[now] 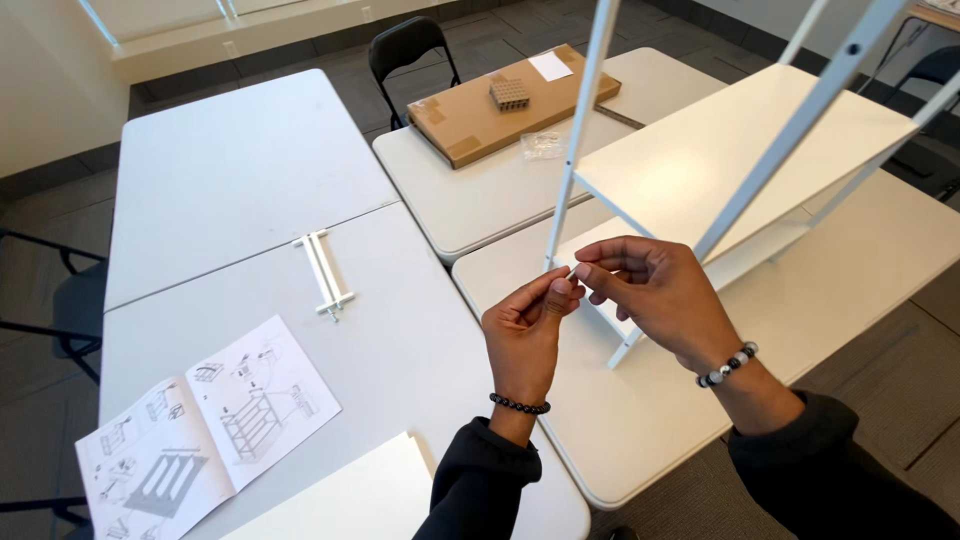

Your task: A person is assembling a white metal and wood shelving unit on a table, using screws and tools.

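Head view shows my left hand point(528, 322) and right hand point(648, 285) meeting fingertip to fingertip — both pinched shut on one small white part point(572, 271) too tiny to identify — raised just beside the white shelf frame point(745, 150), manual point(205, 430) lying open for reference.

Even, bright daylight fills the room, coming from the window sill point(250, 30) at the top left. The white bench point(250, 180) tops reflect it softly, with mild glare and no blown-out patches. Shadows are faint and diffuse: a pale one under the shelf point(740, 150), thin ones beside the rails point(323, 272). Focus is sharp across the middle; the manual point(210, 430) drawings read clearly. Straight edges bow slightly towards the corners, a wide-lens effect.
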